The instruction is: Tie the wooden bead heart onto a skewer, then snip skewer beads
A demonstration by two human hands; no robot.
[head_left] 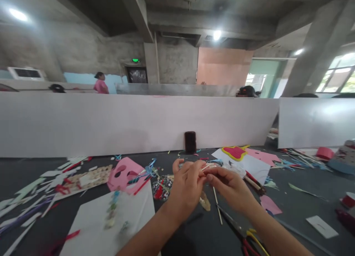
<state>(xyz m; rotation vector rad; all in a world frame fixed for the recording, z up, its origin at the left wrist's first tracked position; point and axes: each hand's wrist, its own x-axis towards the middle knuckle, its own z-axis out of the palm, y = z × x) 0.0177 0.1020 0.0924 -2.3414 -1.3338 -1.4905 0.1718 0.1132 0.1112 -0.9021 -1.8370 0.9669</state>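
Both hands — left hand (186,185), right hand (229,185) — pinch thin pale sticks (206,167) between them (a narrow fingertip grip).

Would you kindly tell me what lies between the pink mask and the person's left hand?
In the head view, a black-and-red patterned craft piece lies between the pink mask and the left hand.

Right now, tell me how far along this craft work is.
Done, by the look of it: a pink cut-out mask with eye holes, and a red shape edged in yellow. In hand: the left hand and right hand pinch thin pale sticks. Left: loose paper strips and scissors lie on the table.
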